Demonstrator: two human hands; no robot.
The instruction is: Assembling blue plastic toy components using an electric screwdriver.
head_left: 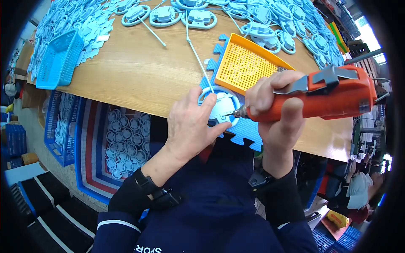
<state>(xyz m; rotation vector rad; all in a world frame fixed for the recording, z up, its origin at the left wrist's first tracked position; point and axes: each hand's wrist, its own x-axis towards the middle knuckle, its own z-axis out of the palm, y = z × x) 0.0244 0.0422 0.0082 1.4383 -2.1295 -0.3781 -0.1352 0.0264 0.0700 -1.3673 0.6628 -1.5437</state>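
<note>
A light blue round plastic part point(222, 106) with an outer ring and a thin stem lies near the table's front edge, over a blue foam mat point(246, 130). My left hand point(187, 120) is closed on its left side, with thumb and fingers on the rim. In my right hand point(276, 105), fingers are wrapped round an orange electric screwdriver point(329, 96) with a metal clip. The screwdriver lies sideways in the picture, its bit reaching the part's right side. Whether a screw sits under the bit is too small to tell.
Beyond the mat stands a yellow perforated basket point(249, 63). Several similar blue parts point(200, 19) cover the table's far side. A blue basket point(61, 59) stands at far left beside a pile of small light blue pieces point(93, 42). Below the table edge, a large bin point(90, 147) holds ringed parts.
</note>
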